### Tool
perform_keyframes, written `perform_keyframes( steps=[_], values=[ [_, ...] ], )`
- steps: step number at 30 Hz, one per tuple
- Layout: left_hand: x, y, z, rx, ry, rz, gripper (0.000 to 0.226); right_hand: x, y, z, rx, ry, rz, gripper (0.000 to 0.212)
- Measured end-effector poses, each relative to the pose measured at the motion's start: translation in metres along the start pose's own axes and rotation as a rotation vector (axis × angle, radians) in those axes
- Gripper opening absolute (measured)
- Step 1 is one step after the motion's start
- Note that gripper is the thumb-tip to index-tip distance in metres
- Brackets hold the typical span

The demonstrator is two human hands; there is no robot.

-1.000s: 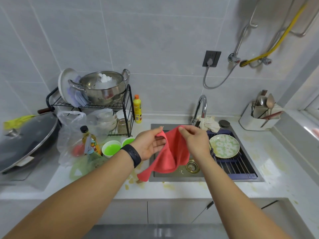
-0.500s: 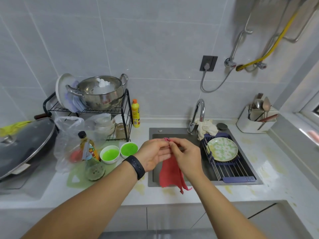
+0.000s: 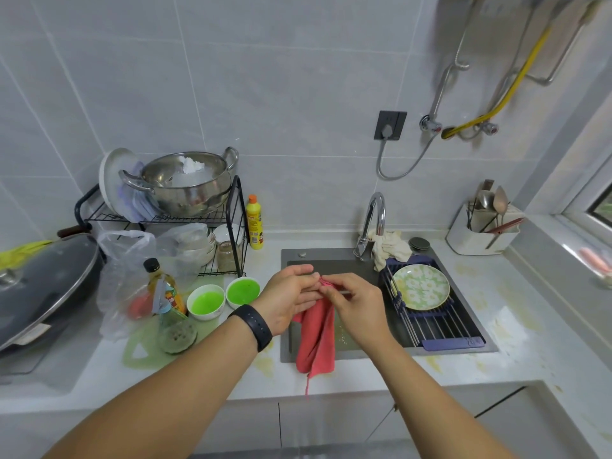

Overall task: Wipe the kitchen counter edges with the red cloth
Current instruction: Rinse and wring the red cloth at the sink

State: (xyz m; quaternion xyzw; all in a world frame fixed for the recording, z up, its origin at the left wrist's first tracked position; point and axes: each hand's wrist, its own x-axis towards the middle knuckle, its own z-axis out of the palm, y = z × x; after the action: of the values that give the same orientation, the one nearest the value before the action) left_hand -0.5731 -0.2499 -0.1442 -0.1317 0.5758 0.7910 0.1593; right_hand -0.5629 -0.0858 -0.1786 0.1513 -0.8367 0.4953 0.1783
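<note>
head view. both hands meet above the sink, over its left half. left hand and right hand each pinch the top edge of the red cloth, fingertips nearly touching. the pinch point itself is small and partly covered by fingers; exactly which fingers hold the cloth is hard to make out. the cloth hangs folded below the hands, its lower end reaching past the sink's front rim; whether it touches the surface there, cannot tell. a thin tag or thread dangles from its lower edge. the cloth's upper left part is hidden behind the left palm.

a dark band sits on the left wrist.

right half of the sink: a roll-up rack with a flowered plate leaning on it. a pale rag is bunched at the base of the tap. yellowish stains mark the surface right of the sink and along its front edge.

left of the sink: two bowls of green liquid, an oil bottle half hidden by a clear plastic bag, a wire rack carrying a steel pot. a lidded pan is cut off by the left frame edge. utensil holder in the far right corner; contents blur together. the pipes top right are smeared by motion.
</note>
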Motion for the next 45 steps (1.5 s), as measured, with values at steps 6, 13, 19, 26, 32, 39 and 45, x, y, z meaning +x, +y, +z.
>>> perform_keyframes(
  steps=[6,13,19,26,32,39,45],
  values=[
    [0.006,-0.011,-0.013,0.722,0.053,0.423,0.021,0.010,-0.007,-0.013,0.180,0.024,0.167,0.020],
    [0.018,-0.024,-0.048,0.941,-0.018,0.438,0.009,0.022,-0.011,-0.041,0.047,0.046,0.094,0.013],
    [0.017,0.001,-0.055,0.887,-0.186,0.380,0.010,0.026,0.006,-0.073,-0.211,0.105,0.033,0.011],
    [0.012,0.044,-0.037,0.063,-0.184,0.492,0.040,0.040,0.005,-0.086,-0.012,0.266,0.102,0.013],
    [0.019,-0.011,-0.038,0.260,-0.124,0.258,0.039,0.051,0.009,-0.080,0.108,0.168,0.242,0.016],
    [0.019,-0.022,-0.033,0.162,-0.236,0.086,0.042,0.061,0.008,-0.078,0.446,0.310,0.440,0.022],
    [0.023,-0.030,-0.024,-0.040,-0.105,0.021,0.027,0.000,0.053,-0.036,0.694,-0.442,1.037,0.072]
  ],
)
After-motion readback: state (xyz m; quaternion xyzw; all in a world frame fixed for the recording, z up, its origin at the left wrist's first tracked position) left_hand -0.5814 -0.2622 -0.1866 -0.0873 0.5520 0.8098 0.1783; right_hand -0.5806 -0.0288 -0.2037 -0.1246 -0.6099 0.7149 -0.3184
